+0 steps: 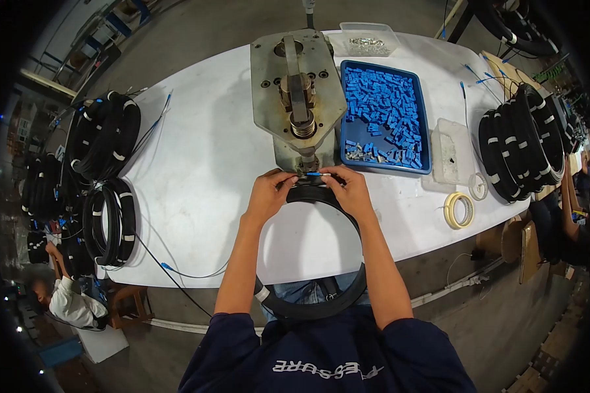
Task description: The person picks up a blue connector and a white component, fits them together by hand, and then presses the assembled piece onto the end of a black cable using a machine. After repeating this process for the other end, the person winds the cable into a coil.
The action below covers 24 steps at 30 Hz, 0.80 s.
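Observation:
Under the press head, both my hands meet at a slim blue fiber connector with a pale tip on its right. My left hand is closed in a pinch by the connector's left side, on what looks like its thin dark cable. My right hand has thumb and finger closed at the connector's right end. A black cable coil hangs between my forearms, from the machine's front down over the table edge to my lap. The metal press stands directly in front of my hands; its lower tooling is partly hidden.
Right of the press lies a blue tray of blue connector parts. Beyond it are a clear tub, a shallow plastic box and a tape roll. Black coils flank both sides. Another person sits at left.

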{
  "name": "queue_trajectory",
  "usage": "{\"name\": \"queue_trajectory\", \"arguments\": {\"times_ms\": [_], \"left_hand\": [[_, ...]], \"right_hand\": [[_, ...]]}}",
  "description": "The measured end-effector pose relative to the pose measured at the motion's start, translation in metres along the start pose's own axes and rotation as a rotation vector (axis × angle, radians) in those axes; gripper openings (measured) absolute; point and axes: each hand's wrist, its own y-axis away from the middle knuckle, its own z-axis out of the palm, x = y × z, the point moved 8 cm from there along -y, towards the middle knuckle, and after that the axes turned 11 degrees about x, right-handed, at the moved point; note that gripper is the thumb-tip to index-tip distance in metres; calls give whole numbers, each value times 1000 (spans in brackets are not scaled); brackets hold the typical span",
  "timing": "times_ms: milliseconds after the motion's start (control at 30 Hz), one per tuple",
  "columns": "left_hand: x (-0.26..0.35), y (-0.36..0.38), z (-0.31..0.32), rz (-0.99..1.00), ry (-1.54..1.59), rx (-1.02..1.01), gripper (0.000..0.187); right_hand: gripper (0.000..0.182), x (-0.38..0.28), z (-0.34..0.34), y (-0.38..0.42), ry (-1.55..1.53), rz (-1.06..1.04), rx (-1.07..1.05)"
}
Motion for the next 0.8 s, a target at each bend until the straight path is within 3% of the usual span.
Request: {"name": "queue_trajectory", "arguments": {"times_ms": [100,167,333,600,667,800], "left_hand": [[17,2,1,51,-66,40,14],[42,4,1,206,57,119,14],[32,0,1,214,29,147,17],[26,-6,-1,109,48,189,12],[25,-3,-1,265,116,276,12],[35,0,2,261,-44,256,12]], "right_hand": [[15,-3,3,1,-114,110,27],[15,1,5,-1,-54,90,-19],[14,4,13,-6,-87,104,-90],[14,14,15,-12,-176,190,27],[15,18,16,-12,-222,206,58],[16,21,16,-14,-264,197,86]]}}
